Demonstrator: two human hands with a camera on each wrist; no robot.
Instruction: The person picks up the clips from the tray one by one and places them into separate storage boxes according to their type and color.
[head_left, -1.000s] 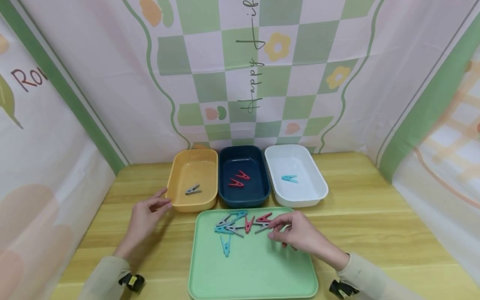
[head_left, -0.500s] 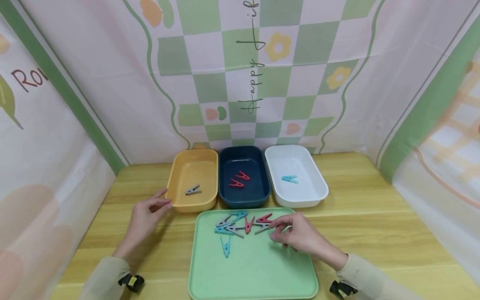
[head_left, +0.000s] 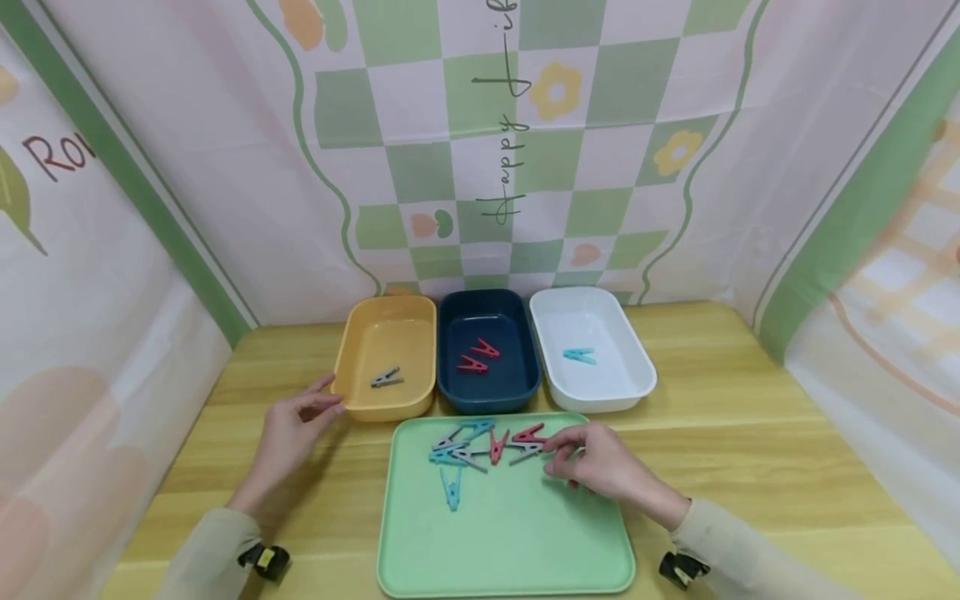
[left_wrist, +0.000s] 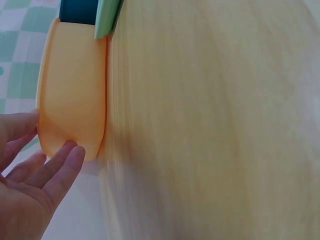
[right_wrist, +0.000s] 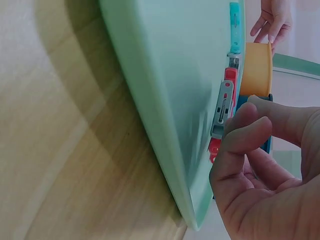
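My left hand (head_left: 288,433) touches the near left corner of the yellow bin (head_left: 352,408); in the left wrist view its fingertips (left_wrist: 74,156) lie on the bin's end. My right hand (head_left: 600,462) hovers over the upper right of the green tray (head_left: 510,550), fingers loosely bent, holding nothing. Just left of its fingertips lies a grey clothespin (head_left: 525,451), with a red clothespin (head_left: 529,433) behind it. Further left on the tray are another red clothespin (head_left: 498,447), a blue clothespin (head_left: 452,489) and several more blue and grey ones in a loose cluster.
One grey clothespin (head_left: 386,377) lies in the yellow bin. Beside it the dark blue bin (head_left: 487,402) contains two red clothespins (head_left: 473,364). On the right, the white bin (head_left: 618,375) has one blue clothespin (head_left: 580,356). A patterned cloth (head_left: 480,167) hangs behind the wooden table (head_left: 750,467).
My right hand has drifted slightly to the right, uncovering more of the grey clothespin. The left hand stays at the yellow bin's corner, and the clothespins have not moved.
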